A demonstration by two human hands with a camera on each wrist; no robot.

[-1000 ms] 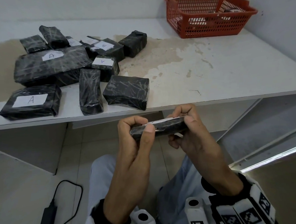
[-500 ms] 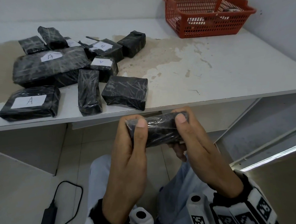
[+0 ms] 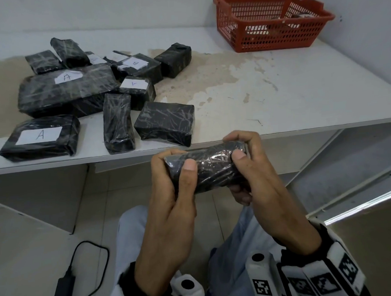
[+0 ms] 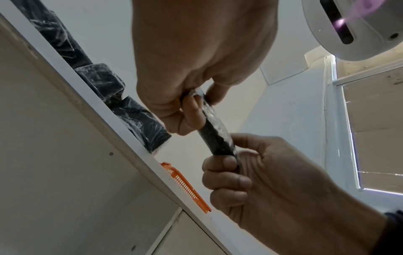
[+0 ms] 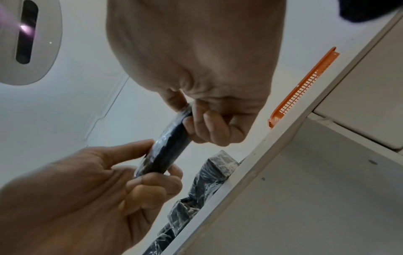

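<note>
Head, parcel (image 3: 210, 167) between left hand (image 3: 170, 208), right hand (image 3: 265, 194)

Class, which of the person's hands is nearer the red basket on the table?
Right. The right hand holds the end of the black parcel toward the red basket; the left hand holds the other end, farther away.

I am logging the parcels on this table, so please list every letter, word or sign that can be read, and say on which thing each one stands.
"A", handwritten: front-left parcel.
"A": large parcel.
"A", turned round: small middle parcel.
"B", turned round: parcel behind it.
Unreadable: half-hidden label at the back.
None shows on the held parcel, which the left hand and right hand grip.
</note>
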